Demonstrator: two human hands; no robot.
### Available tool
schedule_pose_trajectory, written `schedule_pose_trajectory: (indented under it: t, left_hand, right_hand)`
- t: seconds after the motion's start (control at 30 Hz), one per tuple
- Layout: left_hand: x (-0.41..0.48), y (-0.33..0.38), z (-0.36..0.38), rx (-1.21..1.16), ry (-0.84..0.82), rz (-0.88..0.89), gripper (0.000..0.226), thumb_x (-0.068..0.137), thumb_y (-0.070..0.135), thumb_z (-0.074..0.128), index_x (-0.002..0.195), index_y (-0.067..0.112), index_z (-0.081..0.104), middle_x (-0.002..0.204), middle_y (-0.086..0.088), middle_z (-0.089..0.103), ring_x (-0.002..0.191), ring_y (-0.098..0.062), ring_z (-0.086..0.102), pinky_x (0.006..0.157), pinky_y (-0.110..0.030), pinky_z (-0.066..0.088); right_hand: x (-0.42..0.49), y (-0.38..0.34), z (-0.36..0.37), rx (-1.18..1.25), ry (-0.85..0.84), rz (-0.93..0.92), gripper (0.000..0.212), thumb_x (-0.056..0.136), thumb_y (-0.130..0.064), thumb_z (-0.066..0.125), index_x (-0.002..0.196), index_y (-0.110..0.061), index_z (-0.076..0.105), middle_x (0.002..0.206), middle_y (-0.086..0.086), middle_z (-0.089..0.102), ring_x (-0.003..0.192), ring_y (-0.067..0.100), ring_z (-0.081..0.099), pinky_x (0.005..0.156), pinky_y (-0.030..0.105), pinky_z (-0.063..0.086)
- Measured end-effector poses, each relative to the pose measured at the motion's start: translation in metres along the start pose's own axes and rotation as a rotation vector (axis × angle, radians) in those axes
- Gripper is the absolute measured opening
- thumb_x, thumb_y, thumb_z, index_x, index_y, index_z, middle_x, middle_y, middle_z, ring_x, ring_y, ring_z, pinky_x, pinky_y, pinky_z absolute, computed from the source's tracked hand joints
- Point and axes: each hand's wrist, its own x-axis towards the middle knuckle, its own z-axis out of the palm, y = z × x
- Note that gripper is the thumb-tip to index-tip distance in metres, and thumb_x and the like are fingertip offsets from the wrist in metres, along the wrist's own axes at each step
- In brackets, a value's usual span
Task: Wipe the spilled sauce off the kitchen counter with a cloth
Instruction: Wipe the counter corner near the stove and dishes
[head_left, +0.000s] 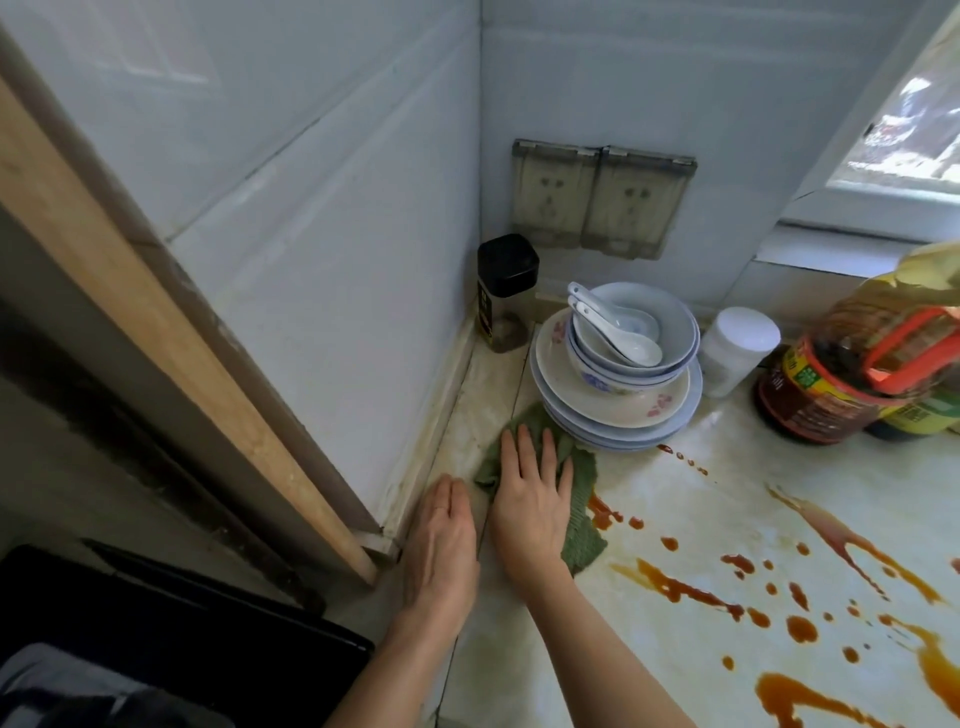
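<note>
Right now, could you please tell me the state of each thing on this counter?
Cloth: rumpled, under the right hand, at the spill's edge.
Right hand: flat, pressing the cloth.
Left hand: flat on the counter.
Sauce: splashed across the counter, unwiped.
Plates: stacked, bowls on top.
Spoons: lying in the top bowl.
Black-lidded jar: closed, upright.
White-lidded jar: closed, upright.
Socket covers: shut.

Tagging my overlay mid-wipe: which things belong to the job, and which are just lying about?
Job: green cloth under the flat right hand; sauce spill; counter; left hand resting flat.
Lying about: stacked plates and bowls, spoons, black-lidded jar, white jar, brown bottle.
</note>
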Motion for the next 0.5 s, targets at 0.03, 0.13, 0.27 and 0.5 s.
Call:
schedule_pose_trajectory:
  t: [0.03,0.13,0.27,0.5]
  left_hand:
    - [0.001,0.0,0.002,0.025,-0.007,0.012,0.067,0.089,-0.008,0.04,0.148,0.005,0.01,0.157,-0.012,0.011,0.145,-0.021,0.01,0.118,-0.027,0.011]
    - [0.004,0.0,0.003,0.076,-0.03,0.013,0.067,0.09,-0.005,0.044,0.148,0.006,0.012,0.157,-0.01,0.01,0.145,-0.02,0.009,0.118,-0.027,0.012]
    - [0.004,0.002,0.001,0.115,-0.026,0.016,0.065,0.093,0.002,0.045,0.148,0.006,0.01,0.156,-0.01,0.011,0.144,-0.019,0.01,0.116,-0.026,0.011]
    - [0.006,0.006,-0.002,0.131,-0.034,0.021,0.055,0.095,0.007,0.041,0.145,0.003,0.02,0.154,-0.013,0.02,0.142,-0.022,0.017,0.116,-0.028,0.018]
  right_hand:
    - [-0.004,0.003,0.004,-0.006,0.034,0.005,0.053,0.094,-0.028,0.04,0.144,-0.014,0.047,0.151,0.008,0.043,0.143,0.034,0.031,0.113,0.051,0.009]
    - [-0.003,0.0,0.007,0.03,0.073,0.01,0.052,0.088,-0.019,0.059,0.139,-0.014,0.052,0.146,0.008,0.05,0.14,0.034,0.037,0.111,0.052,0.014]
    - [0.017,-0.014,-0.004,0.036,-0.085,-0.122,0.055,0.096,-0.038,0.048,0.148,-0.027,0.036,0.158,-0.001,0.03,0.149,0.028,0.013,0.117,0.055,-0.001]
    - [-0.004,0.0,0.002,0.005,-0.017,-0.055,0.058,0.093,-0.048,0.028,0.142,-0.024,0.05,0.149,0.003,0.047,0.142,0.03,0.035,0.113,0.055,0.015]
